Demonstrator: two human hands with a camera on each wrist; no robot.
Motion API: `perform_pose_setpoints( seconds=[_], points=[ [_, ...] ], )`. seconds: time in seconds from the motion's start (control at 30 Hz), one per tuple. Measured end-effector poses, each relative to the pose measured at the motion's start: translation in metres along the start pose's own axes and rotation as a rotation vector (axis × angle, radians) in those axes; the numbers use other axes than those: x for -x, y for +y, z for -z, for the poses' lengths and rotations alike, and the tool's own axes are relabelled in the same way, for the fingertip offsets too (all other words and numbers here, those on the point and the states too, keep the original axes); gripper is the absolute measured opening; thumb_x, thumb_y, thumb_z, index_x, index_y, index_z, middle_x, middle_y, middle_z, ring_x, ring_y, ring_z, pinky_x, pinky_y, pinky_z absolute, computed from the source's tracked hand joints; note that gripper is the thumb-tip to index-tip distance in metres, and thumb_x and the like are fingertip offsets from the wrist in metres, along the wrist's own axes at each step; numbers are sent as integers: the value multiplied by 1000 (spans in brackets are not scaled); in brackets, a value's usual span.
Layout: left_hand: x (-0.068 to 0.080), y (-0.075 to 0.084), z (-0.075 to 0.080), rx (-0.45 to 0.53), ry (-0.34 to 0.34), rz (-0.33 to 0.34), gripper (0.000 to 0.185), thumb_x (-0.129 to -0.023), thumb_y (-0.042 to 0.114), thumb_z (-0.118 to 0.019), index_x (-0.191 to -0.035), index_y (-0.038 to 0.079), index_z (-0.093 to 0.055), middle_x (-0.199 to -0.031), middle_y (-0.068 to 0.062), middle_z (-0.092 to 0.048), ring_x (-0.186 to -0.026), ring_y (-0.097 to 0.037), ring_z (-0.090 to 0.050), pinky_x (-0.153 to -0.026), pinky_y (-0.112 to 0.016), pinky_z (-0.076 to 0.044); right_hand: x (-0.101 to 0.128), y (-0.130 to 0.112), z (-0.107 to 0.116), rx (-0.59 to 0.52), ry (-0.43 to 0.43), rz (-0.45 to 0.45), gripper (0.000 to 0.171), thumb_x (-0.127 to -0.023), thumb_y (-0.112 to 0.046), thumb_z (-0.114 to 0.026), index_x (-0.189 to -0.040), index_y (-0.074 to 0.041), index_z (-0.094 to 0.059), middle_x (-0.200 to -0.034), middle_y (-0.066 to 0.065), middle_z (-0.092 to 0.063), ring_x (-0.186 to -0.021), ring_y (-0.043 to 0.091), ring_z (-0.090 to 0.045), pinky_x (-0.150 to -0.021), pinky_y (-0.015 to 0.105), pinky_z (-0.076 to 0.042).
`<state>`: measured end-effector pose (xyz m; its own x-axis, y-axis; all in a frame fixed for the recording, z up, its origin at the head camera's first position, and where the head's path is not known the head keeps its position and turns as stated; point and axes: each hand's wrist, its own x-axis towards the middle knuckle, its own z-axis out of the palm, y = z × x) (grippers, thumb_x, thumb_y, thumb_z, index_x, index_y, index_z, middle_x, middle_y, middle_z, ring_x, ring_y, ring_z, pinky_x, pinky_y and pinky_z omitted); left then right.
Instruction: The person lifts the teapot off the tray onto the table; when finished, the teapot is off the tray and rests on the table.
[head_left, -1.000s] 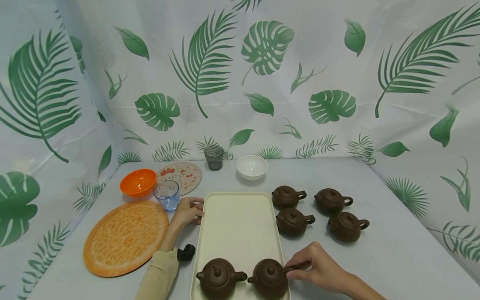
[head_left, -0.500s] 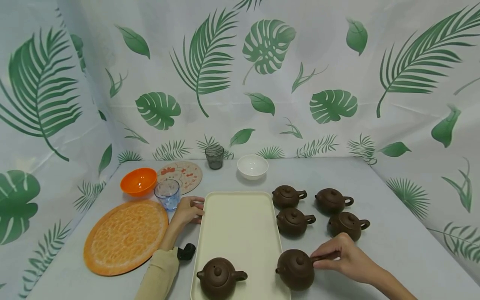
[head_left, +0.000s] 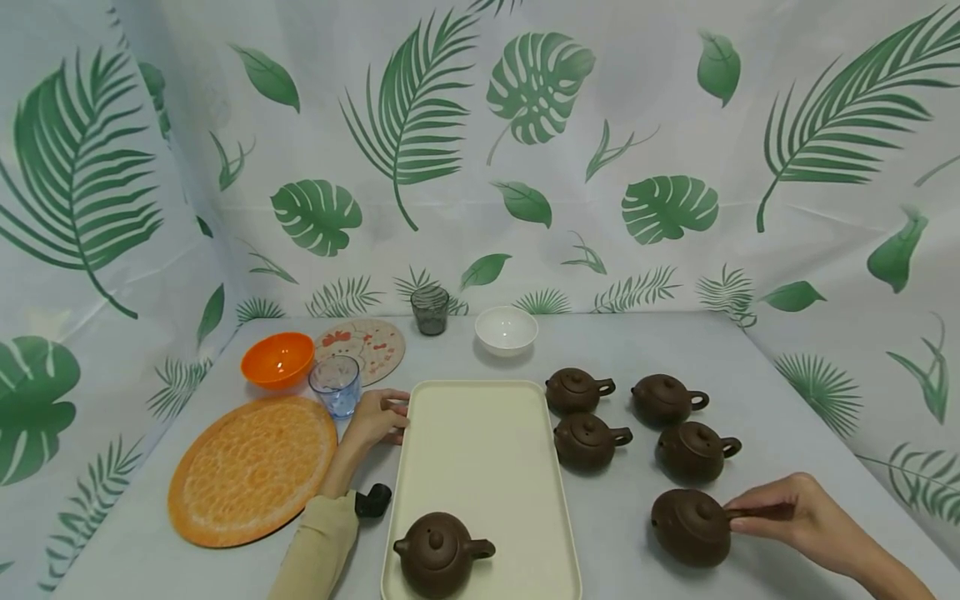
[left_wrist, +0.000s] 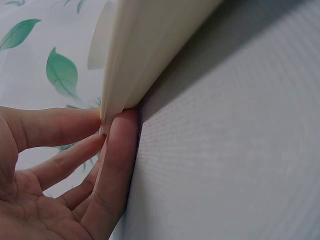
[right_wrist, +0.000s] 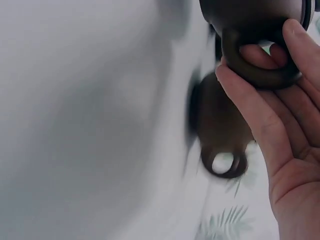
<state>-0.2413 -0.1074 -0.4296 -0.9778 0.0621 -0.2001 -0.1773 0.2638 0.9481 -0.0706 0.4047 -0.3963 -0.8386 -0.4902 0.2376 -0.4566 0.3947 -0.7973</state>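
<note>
A dark brown teapot [head_left: 692, 528] with a lid knob hangs by its handle from my right hand [head_left: 802, 521], tilted over the cloth to the right of the tray. In the right wrist view, fingers and thumb grip the ring handle [right_wrist: 260, 75]. My left hand [head_left: 377, 421] pinches the left rim of a cream rectangular tray [head_left: 480, 442]; the left wrist view has its fingers on both sides of the tray edge [left_wrist: 117, 65]. One matching teapot [head_left: 438, 554] sits on the tray's near end, handle pointing right.
Several more brown teapots [head_left: 693, 452] stand right of the tray. Leftward lie an orange round mat [head_left: 255, 471], an orange bowl [head_left: 277, 360], a blue glass [head_left: 335, 386] and a patterned round mat [head_left: 378, 346]. A grey glass [head_left: 430, 310] and white bowl [head_left: 506, 331] stand behind.
My right hand has lifted the second teapot off the tray's near right corner and carried it rightward, past the tray's edge. The left hand and tray have stayed put.
</note>
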Motion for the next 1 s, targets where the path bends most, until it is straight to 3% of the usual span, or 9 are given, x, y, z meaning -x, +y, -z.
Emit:
perform_pose_setpoints(
  seconds=[0.37,0.6,0.87,1.0],
  points=[
    [2,2,1,-6,-5,-10,44,-77,-12,-62,-120,-7,-60,-87,-14,-62,-58,-15,-60,-48,-26,-55,29,18,25,108,68,-118,30,-77,15,-66,-92,-8,-78,-90,-11,-73,-79,1,-68,-57,19,-56],
    [1,-1,-1,-9,1,-4,45,-76,-13,-61,-120,-6,-60,-87,-14,-62,-59,-15,-61,-48,-27,-55,36,24,28,63,75,-176,30,-79,15,-64,-92,-7,-78,-90,-11,-73,-80,1,-68,-59,19,-56],
    [1,0,-1,-10,12,-5,44,-75,-12,-62,-119,-6,-61,-84,-13,-61,-55,-14,-59,-46,-26,-55,33,29,31,33,50,-67,35,-77,20,-63,-95,-6,-77,-94,-9,-73,-82,2,-68,-60,20,-57],
    [2,1,-1,-11,9,-2,44,-76,-12,-62,-119,-6,-61,-85,-13,-61,-55,-14,-59,-46,-25,-54,32,30,33,35,31,-67,35,-77,19,-63,-96,-6,-77,-94,-10,-73,-83,2,-68,-60,19,-57]
  ],
)
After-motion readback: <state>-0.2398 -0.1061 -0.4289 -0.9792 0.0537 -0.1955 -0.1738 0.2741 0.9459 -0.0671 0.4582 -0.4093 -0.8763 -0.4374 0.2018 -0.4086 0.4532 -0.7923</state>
